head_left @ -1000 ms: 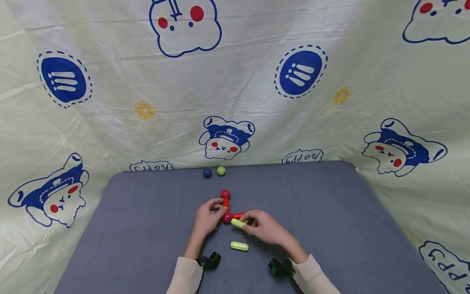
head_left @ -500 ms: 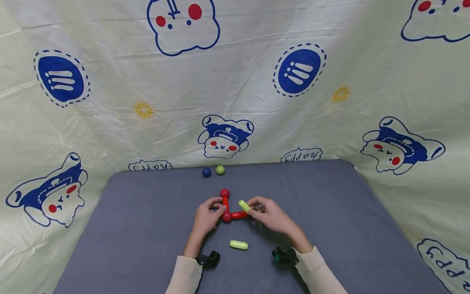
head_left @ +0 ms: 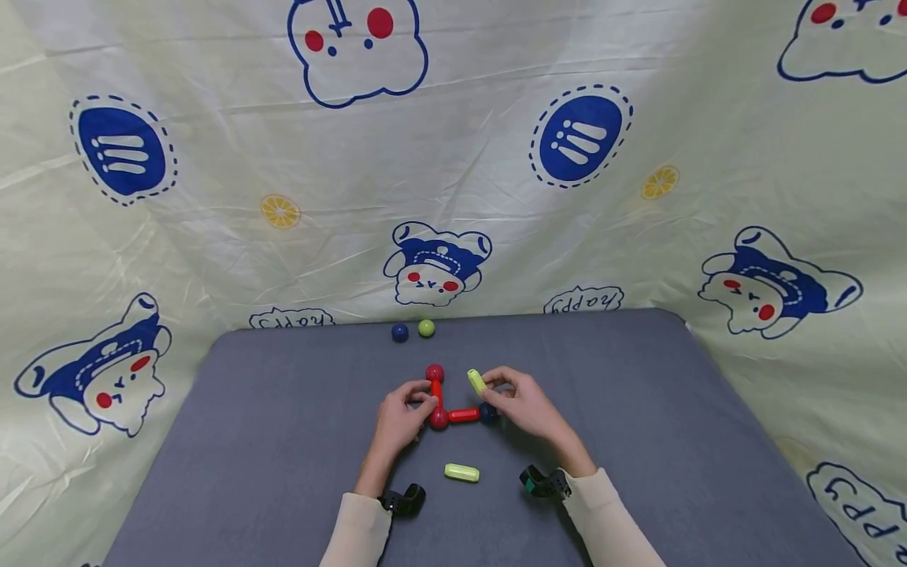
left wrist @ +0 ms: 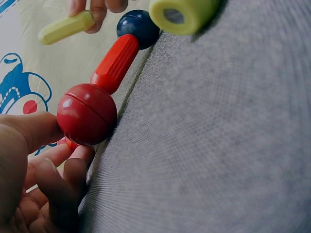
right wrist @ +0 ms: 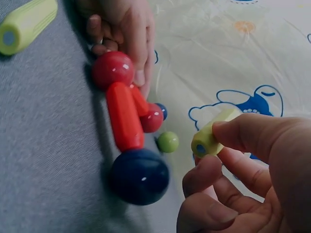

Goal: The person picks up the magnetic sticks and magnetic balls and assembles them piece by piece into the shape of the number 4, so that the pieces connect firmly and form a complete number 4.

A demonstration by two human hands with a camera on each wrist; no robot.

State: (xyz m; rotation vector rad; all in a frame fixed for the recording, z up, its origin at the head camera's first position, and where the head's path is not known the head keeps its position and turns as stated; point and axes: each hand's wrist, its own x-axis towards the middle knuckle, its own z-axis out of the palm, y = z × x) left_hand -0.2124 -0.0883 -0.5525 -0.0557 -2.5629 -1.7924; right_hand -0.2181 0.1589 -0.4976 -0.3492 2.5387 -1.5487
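Observation:
Toy building rods and balls form an L on the table. Its near red ball [head_left: 438,418] is the corner, with one red rod [head_left: 436,389] running to a far red ball [head_left: 435,373]. Another red rod [head_left: 464,415] leads right to a dark blue ball [head_left: 488,413]. My left hand [head_left: 398,417] pinches the far-running rod beside the corner ball. My right hand [head_left: 524,405] holds a yellow-green rod [head_left: 476,382] between thumb and fingers, raised above the blue ball. A grey disc shows in that rod's end [right wrist: 200,148] in the right wrist view.
A second yellow-green rod [head_left: 462,472] lies nearer me on the grey table [head_left: 283,457]. At the far edge sit a blue ball [head_left: 400,332] and a green ball [head_left: 426,328]. A printed curtain [head_left: 496,260] hangs behind the table.
My right hand has lifted the yellow-green rod away from the corner ball, farther forward and to the right, uncovering the dark blue ball. My left hand has stayed in place.

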